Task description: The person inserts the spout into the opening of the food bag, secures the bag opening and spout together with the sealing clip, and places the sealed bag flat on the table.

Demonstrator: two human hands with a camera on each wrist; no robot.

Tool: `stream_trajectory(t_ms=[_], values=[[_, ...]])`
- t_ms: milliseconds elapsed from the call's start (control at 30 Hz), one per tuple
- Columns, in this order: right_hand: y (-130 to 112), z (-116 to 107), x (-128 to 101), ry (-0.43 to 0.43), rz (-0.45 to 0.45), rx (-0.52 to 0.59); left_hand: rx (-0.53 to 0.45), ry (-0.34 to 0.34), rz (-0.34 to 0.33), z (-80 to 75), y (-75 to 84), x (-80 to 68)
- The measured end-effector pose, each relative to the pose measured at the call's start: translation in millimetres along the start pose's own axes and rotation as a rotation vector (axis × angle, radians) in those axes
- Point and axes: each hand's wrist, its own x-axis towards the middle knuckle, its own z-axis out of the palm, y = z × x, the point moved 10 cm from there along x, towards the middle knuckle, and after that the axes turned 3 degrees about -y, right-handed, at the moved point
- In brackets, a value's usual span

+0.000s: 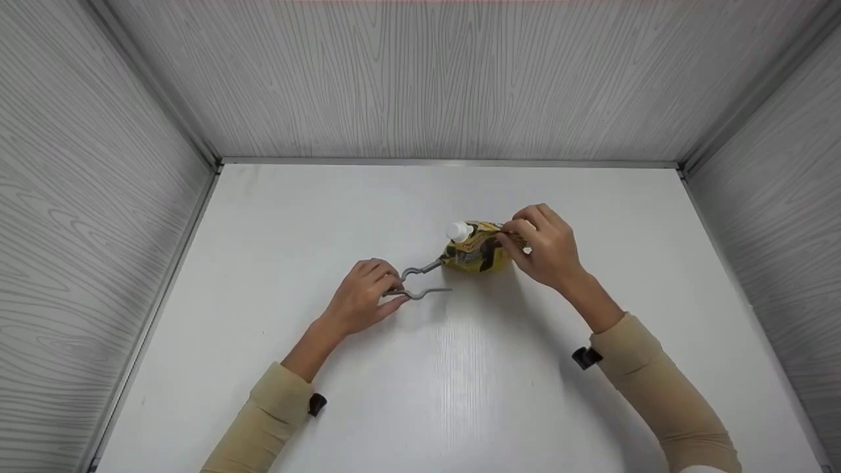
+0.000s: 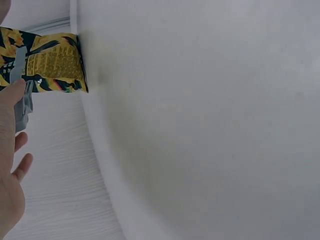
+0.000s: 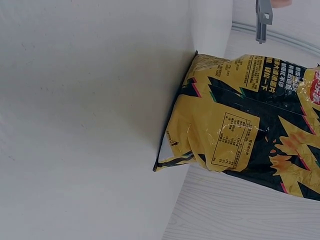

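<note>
Left hand (image 1: 364,295): fingers curled around one end of a grey clip (image 1: 416,295), its two arms spread. Right hand (image 1: 545,246): fingers pinching the top of a yellow-and-black bag (image 1: 470,264), upright on the counter (image 1: 460,394). The bag lies ahead and right of the left fingers, directly under the nearer right ones; the clip points lengthwise toward it, one arm apparently meeting its left corner.

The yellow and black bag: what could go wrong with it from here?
The bag might tip or sag if the right grip lets go of its pinched top. The grey clip, spread open in the left grip, could miss part of that top, since one prong stands clear of the bag.
</note>
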Motion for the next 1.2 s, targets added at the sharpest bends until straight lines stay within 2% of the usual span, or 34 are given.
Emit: stream_trajectory(t_ms=[733,967,1200], values=[[-0.6,-0.8,1.0,-0.001,0.008,0.010,0.024,0.195,0.043,-31.4,1.9,13.1],[-0.4,-1.3,0.8,0.003,0.002,0.007,0.015,0.256,0.056,-37.6,3.6,16.2],[-0.6,-0.6,1.0,-0.009,0.010,0.006,-0.002,0.303,0.040,-41.1,0.7,19.6]])
